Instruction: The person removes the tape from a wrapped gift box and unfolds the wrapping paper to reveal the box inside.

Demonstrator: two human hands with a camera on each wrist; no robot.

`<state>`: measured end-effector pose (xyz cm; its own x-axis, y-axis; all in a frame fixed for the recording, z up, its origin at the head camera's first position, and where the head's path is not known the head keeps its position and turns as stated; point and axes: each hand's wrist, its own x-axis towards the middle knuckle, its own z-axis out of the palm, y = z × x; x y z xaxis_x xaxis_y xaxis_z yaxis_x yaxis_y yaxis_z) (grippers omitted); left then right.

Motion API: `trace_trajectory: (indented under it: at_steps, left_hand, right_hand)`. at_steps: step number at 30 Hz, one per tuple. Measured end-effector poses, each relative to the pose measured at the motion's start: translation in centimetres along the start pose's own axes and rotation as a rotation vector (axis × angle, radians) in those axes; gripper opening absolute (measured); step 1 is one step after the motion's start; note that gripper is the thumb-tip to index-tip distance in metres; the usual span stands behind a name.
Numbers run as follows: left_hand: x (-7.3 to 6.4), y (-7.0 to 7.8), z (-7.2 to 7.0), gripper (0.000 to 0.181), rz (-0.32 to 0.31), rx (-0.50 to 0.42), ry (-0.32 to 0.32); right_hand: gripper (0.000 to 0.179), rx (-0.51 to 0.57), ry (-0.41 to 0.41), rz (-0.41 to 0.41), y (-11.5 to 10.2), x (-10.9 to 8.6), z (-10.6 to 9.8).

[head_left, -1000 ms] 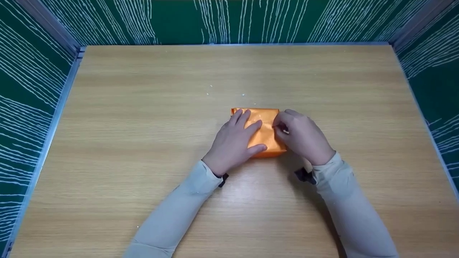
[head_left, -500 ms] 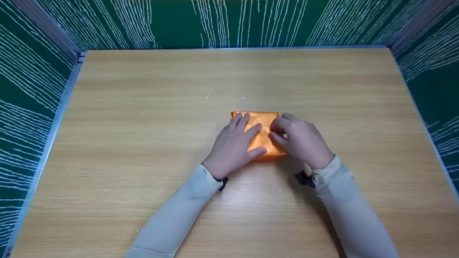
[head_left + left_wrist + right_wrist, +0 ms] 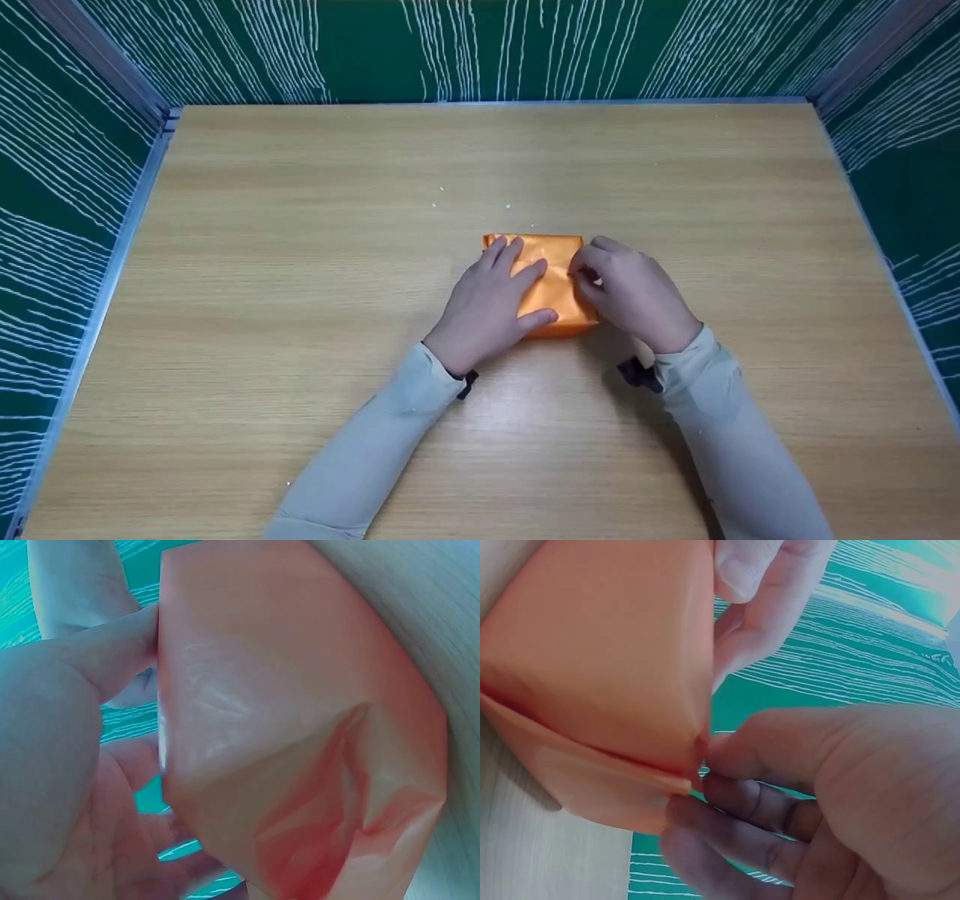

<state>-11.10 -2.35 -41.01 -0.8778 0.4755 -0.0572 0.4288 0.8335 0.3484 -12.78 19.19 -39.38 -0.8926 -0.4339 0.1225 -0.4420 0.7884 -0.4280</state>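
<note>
A box-shaped package in shiny orange wrapping [image 3: 559, 291] lies near the middle of the table. My left hand [image 3: 484, 304] rests on its top left part, fingers spread. Creased folds in the wrapping [image 3: 315, 832] show at one end in the left wrist view. At the package's right edge, my right hand [image 3: 634, 289] has thumb and fingertips together, pinching the orange wrapping. The right wrist view shows a folded flap [image 3: 592, 765] along that side, with my thumb and fingers at its corner. What lies inside the wrapping is hidden.
The wooden table [image 3: 300, 225] spreads around the package, with several tiny white specks beyond it. Green panels with white streaks [image 3: 367, 52] stand along the back and both sides, edged with blue strips.
The right thumb and fingertips slid a little left over the package top, then back to its right edge. The left hand stays on the package. The whole view shifted slightly.
</note>
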Motion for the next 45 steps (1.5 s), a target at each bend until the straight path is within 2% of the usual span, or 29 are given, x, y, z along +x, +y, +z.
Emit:
trace_trajectory:
  at_steps: [12,17,23,32,45]
  left_hand:
    - [0.0,0.1,0.0,0.073,-0.019,-0.002,-0.024]
    - [0.0,0.0,0.0,0.072,-0.007,0.008,-0.006]
    - [0.0,-0.1,0.1,0.070,0.020,0.004,0.035]
    - [0.1,0.0,0.0,0.070,0.003,0.002,0.004]
    - [-0.1,0.0,0.1,0.070,0.009,-0.012,0.016]
  right_hand:
    - [0.008,-0.030,-0.002,0.007,0.2,-0.1,0.1]
    - [0.002,0.008,-0.004,0.003,0.2,0.0,0.2]
    - [0.008,0.050,0.011,0.013,0.1,0.0,-0.1]
    - [0.007,0.037,0.006,0.028,0.2,-0.2,-0.5]
    - [0.007,0.042,0.003,0.061,0.5,-0.4,-0.9]
